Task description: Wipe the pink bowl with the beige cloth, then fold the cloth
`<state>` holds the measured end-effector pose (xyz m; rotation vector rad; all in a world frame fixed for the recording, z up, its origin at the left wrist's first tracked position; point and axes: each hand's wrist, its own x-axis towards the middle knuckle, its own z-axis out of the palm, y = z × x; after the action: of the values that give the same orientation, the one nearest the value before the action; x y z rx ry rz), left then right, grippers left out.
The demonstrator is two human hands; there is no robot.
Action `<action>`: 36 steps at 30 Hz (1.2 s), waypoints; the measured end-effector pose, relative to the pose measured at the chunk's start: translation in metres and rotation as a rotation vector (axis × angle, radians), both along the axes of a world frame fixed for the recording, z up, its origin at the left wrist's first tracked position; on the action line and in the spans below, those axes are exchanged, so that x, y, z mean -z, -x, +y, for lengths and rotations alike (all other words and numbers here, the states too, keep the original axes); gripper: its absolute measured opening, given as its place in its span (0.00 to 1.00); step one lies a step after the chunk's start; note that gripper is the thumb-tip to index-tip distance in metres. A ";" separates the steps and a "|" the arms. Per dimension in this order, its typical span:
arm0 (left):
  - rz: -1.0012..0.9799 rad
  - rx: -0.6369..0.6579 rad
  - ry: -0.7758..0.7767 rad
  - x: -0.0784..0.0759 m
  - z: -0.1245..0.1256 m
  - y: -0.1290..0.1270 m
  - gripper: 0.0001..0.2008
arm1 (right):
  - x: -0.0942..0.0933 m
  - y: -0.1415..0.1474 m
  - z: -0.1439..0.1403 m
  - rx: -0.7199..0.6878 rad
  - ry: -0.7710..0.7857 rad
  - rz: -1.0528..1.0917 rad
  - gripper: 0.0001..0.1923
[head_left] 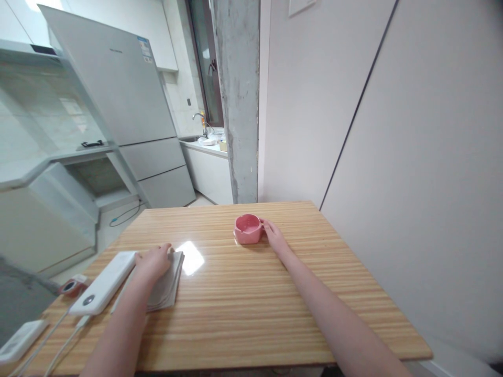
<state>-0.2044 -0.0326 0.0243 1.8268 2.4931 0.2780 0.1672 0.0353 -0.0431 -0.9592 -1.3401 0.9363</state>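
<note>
We are resting our left hand (154, 262) flat, fingers loosely spread, on a folded grey cloth (167, 285) lying on the striped light-wood table (243, 309); it is pressing down rather than gripping. Just to the left of that hand a white rectangular power bank (104, 283) is lying with cables trailing toward us. We are reaching our right hand (275, 238) forward, its fingertips touching the right side of a small pink ceramic dish with a notched rim (247, 229); whether the fingers are closing on it we cannot tell.
</note>
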 end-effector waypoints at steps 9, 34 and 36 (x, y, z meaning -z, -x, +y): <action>-0.194 0.738 0.242 -0.052 -0.010 -0.076 0.08 | -0.003 -0.001 -0.003 0.049 -0.013 -0.074 0.27; -1.135 0.097 -0.650 0.033 0.058 -0.189 0.14 | -0.066 -0.023 -0.031 0.277 0.198 0.350 0.15; -1.107 0.081 -0.537 0.035 0.058 -0.193 0.18 | -0.064 -0.021 -0.035 0.396 -0.084 0.125 0.18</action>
<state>-0.0117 0.0252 -0.0104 1.2524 1.6042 1.5499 0.1885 0.0007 0.0208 -1.0358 -1.0259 0.6215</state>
